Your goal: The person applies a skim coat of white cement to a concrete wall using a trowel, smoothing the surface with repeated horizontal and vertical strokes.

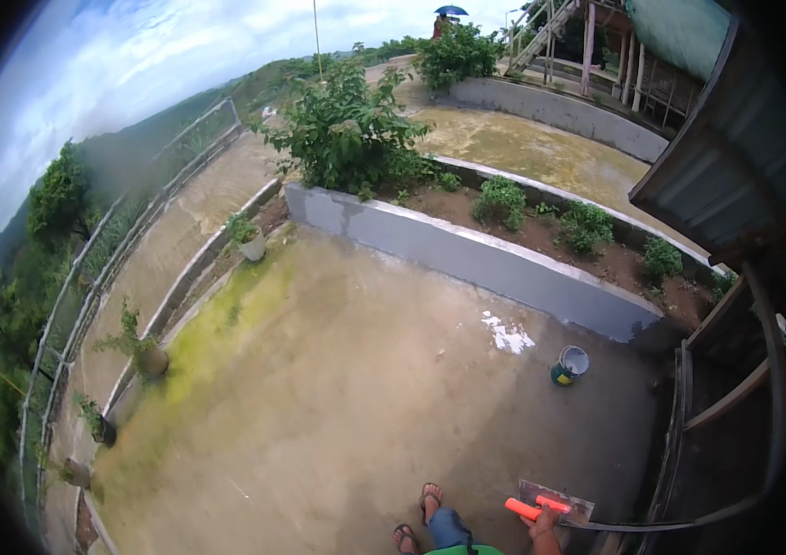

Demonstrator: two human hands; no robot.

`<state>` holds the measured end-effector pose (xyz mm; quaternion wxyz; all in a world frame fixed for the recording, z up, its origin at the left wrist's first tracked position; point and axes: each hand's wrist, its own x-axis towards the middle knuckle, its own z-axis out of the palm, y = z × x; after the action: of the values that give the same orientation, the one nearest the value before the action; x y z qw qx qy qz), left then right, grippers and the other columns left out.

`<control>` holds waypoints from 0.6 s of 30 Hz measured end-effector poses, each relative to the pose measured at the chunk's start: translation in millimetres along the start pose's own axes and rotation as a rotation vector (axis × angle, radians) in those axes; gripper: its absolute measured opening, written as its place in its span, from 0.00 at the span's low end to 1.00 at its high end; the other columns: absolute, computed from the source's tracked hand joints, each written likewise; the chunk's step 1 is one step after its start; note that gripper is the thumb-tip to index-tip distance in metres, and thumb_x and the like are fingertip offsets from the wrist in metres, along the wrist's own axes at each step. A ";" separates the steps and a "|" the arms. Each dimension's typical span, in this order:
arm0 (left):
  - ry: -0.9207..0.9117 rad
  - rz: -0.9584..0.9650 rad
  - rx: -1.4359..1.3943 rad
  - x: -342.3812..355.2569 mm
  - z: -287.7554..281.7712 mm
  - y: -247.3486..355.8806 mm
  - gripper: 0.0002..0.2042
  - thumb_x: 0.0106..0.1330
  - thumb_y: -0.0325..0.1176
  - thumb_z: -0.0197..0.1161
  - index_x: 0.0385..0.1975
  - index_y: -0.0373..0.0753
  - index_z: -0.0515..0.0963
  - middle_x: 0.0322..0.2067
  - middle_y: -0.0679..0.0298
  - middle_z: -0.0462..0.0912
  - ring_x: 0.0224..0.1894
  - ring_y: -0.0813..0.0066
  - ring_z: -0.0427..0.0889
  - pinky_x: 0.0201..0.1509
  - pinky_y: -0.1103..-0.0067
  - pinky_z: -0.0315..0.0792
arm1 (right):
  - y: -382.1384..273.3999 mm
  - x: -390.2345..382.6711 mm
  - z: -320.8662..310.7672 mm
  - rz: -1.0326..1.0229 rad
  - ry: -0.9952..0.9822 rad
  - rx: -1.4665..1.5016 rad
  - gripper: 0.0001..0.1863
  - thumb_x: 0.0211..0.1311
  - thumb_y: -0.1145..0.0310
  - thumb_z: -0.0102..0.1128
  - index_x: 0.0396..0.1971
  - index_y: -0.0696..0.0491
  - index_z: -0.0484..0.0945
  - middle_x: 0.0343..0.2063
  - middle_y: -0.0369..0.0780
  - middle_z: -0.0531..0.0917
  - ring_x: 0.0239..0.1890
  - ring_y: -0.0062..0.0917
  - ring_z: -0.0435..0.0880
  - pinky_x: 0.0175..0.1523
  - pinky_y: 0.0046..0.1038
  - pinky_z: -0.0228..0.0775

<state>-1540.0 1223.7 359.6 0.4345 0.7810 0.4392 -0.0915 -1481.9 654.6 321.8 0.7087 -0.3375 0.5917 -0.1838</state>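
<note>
My right hand [542, 529] is at the lower edge, right of my feet, with its fingers closed round a flat steel trowel [581, 508]. Two bright orange handle-like parts show there: one lies along the blade, the other juts out to the left past my fingers. Whether the second belongs to a separate tool I cannot tell. Ahead of the hand, on the concrete, stands a small open green can [563, 374] with pale grey stuff inside. White splotches [507, 334] mark the ground just beyond it. My left hand is out of sight.
A low grey-coated planter wall [467, 251] with small bushes [501, 202] crosses ahead. Potted plants [151, 359] line the left kerb, with a railing [87, 305] beyond. A wooden frame [730, 396] and corrugated metal roofing [735, 176] stand close on the right.
</note>
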 end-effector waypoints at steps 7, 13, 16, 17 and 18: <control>-0.097 0.222 0.134 59.2 47.7 57.7 0.16 0.73 0.38 0.48 0.44 0.28 0.70 0.39 0.51 0.81 0.38 0.62 0.83 0.42 0.69 0.78 | -97.0 -17.3 124.7 -0.213 -0.370 0.177 0.10 0.69 0.68 0.50 0.48 0.44 0.67 0.34 0.33 0.76 0.41 0.27 0.78 0.44 0.50 0.76; -0.208 0.486 -0.432 147.9 174.9 242.2 0.07 0.72 0.33 0.51 0.33 0.37 0.68 0.28 0.61 0.76 0.28 0.72 0.79 0.31 0.76 0.77 | -232.4 4.2 236.3 -0.902 -0.553 -0.264 0.18 0.65 0.76 0.53 0.54 0.53 0.71 0.53 0.38 0.75 0.54 0.28 0.74 0.60 0.35 0.68; -0.255 0.568 -0.396 138.1 213.4 308.3 0.09 0.73 0.36 0.49 0.33 0.37 0.68 0.30 0.61 0.76 0.31 0.72 0.79 0.33 0.76 0.78 | -276.8 31.8 260.1 -1.010 -0.494 -0.266 0.17 0.65 0.71 0.52 0.53 0.54 0.73 0.52 0.41 0.76 0.57 0.33 0.72 0.64 0.35 0.62; -0.246 0.580 -0.348 139.4 215.2 326.6 0.11 0.73 0.37 0.48 0.33 0.37 0.68 0.30 0.61 0.76 0.32 0.72 0.79 0.34 0.76 0.78 | -287.7 30.7 270.8 -1.021 -0.493 -0.281 0.18 0.64 0.69 0.52 0.53 0.55 0.73 0.52 0.43 0.77 0.58 0.36 0.71 0.64 0.36 0.60; -0.235 0.577 -0.335 135.7 214.0 331.2 0.11 0.73 0.37 0.48 0.33 0.37 0.68 0.30 0.61 0.76 0.32 0.72 0.79 0.34 0.76 0.78 | -301.6 27.5 281.8 -1.038 -0.490 -0.302 0.18 0.64 0.67 0.52 0.53 0.55 0.74 0.52 0.45 0.78 0.58 0.38 0.71 0.65 0.36 0.58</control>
<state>-1154.2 1065.2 356.9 0.6122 0.7748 0.1564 0.0189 -1162.3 497.5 532.3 0.5861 -0.7126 0.1879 -0.3368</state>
